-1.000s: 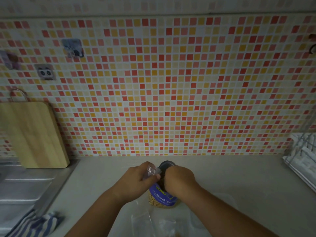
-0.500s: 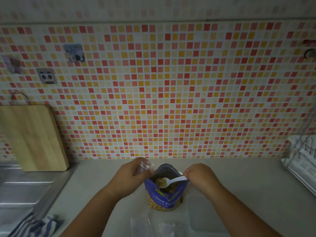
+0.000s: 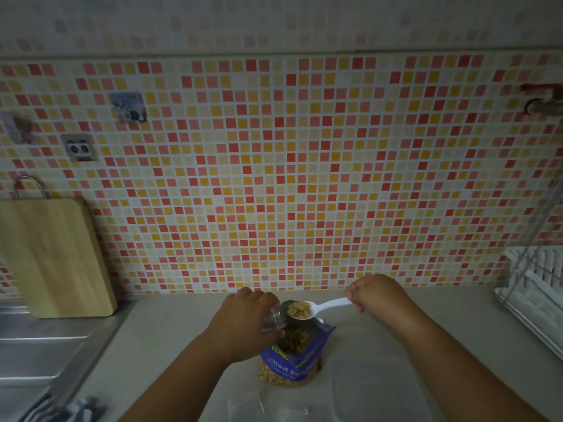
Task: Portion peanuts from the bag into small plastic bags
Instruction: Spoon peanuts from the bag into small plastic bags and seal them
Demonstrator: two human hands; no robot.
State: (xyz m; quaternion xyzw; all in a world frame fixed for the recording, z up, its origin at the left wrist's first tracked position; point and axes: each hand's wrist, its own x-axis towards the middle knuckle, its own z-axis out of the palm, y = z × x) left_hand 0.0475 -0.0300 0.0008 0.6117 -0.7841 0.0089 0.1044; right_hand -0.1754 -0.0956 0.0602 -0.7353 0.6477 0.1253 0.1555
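Half a second ago I had the spoon (image 3: 327,305) dipped into the mouth of the peanut bag (image 3: 291,362), with the right hand (image 3: 376,295) close above it. Now the spoon is out, and its bowl carries a heap of peanuts (image 3: 300,309) above the bag's open top. The right hand has moved up and to the right of centre. A second ago that hand covered the bag's mouth entirely.

From my seat, the right hand is clenched round the end of the white spoon's handle, and the spoon points left toward the other hand. The left hand (image 3: 243,325) grips a small plastic bag (image 3: 274,318) between curled fingers and thumb, tilted, with its open end facing the spoon's bowl. Bowl and small bag are just beside each other; I cannot tell whether they touch. The left hand also lies against the upper left edge of the peanut bag.

The peanut bag stands upright on the counter (image 3: 182,330), low in the centre of the frame. More clear bags (image 3: 274,403) lie flat below it, and a clear plastic box (image 3: 376,388) sits just to its right.
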